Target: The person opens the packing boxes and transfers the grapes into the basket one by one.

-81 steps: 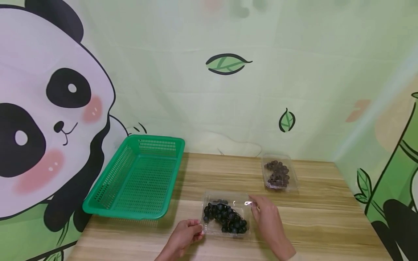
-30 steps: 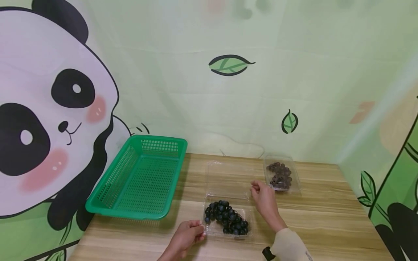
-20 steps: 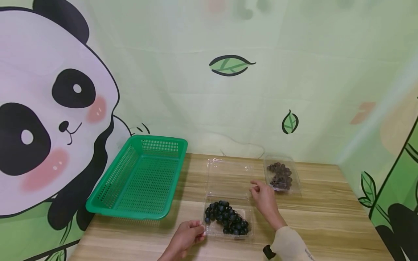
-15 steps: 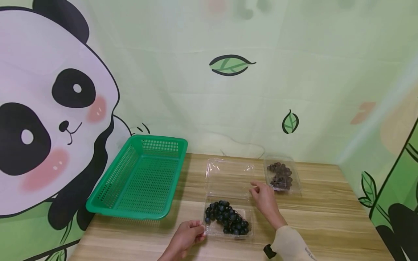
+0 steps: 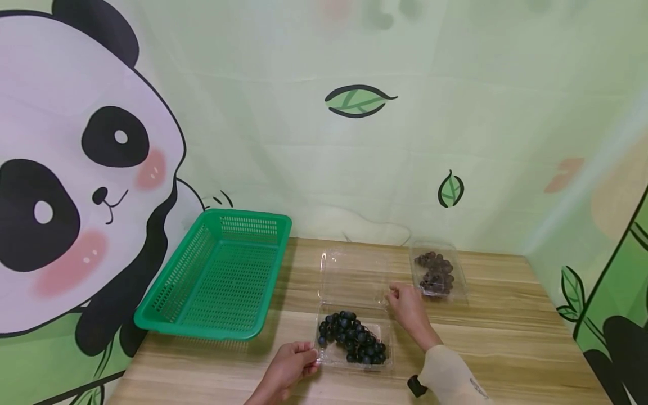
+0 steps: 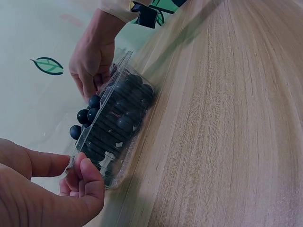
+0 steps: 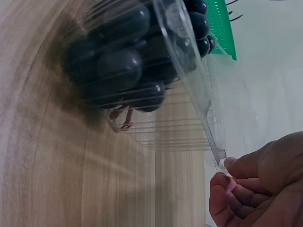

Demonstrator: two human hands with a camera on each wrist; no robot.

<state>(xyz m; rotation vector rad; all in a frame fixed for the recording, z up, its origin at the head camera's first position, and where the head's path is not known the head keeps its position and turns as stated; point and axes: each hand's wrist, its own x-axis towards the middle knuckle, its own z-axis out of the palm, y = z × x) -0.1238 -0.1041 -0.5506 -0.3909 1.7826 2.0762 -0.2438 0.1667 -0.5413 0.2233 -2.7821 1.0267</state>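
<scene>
A clear plastic clamshell container [image 5: 331, 353] stands on the wooden table with its lid [image 5: 354, 275] folded back toward the wall. Inside its base lies a bunch of dark grapes [image 5: 354, 336]. My left hand [image 5: 289, 365] pinches the rim at the near left corner between thumb and fingers, as the left wrist view shows from close up. At the right side, around the hinge, my right hand [image 5: 410, 309] has thumb and forefinger on the plastic edge; in the right wrist view the right hand [image 7: 258, 184] pinches that edge.
An empty green plastic basket [image 5: 217, 281] sits at the left. Behind my right hand, near the wall, stands another clear container [image 5: 458, 275] with reddish-dark grapes [image 5: 432, 273]. A printed panda cloth [image 5: 304, 140] hangs along the back.
The lid, over the grapes at first, has swung up and back to lie open. My right hand has gone back with it toward the wall; my left hand has stayed on the corner.
</scene>
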